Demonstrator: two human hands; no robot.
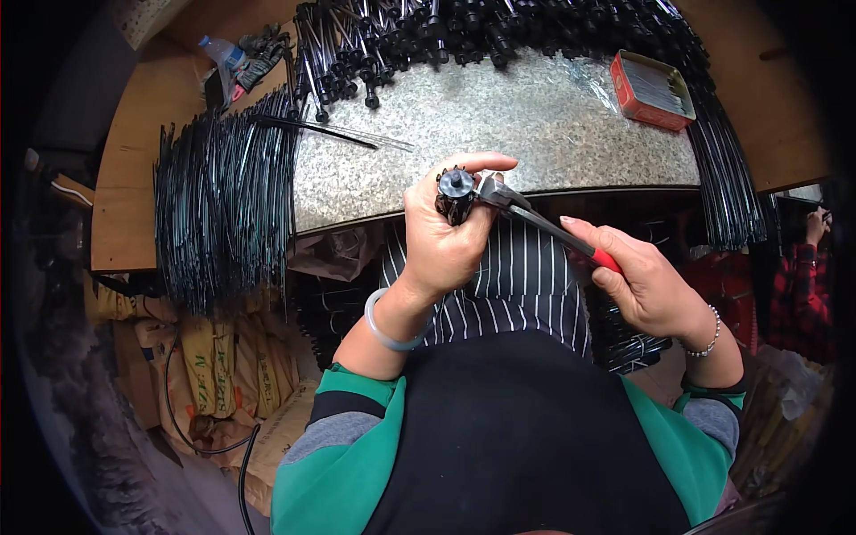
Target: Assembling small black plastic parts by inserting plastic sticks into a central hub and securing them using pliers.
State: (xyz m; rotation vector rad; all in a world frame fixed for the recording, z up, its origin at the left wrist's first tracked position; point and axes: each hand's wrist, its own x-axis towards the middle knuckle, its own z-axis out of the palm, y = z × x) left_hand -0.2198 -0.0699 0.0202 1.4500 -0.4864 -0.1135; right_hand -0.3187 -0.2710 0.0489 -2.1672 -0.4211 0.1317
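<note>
My left hand (446, 234) grips a black round hub (456, 184) with a notched rim and a small knob on top, like part of an umbrella frame. Its index finger stretches out past the hub, above the jaws of a pair of pliers (546, 225). Those pliers have dark metal jaws and red handles, and my right hand (644, 278) is closed around them. Their jaw tips meet the hub's right side, close to my left thumb. What the jaws pinch there is too small to make out.
On the speckled worktop (499, 125), a pile of black-hubbed shafts (437, 36) lies at the back. Bundles of thin black ribs (227, 205) overhang the left edge, others (727, 187) the right. A red tin (649, 107) holds thin wires. Another person's red checked sleeve (802, 285) shows far right.
</note>
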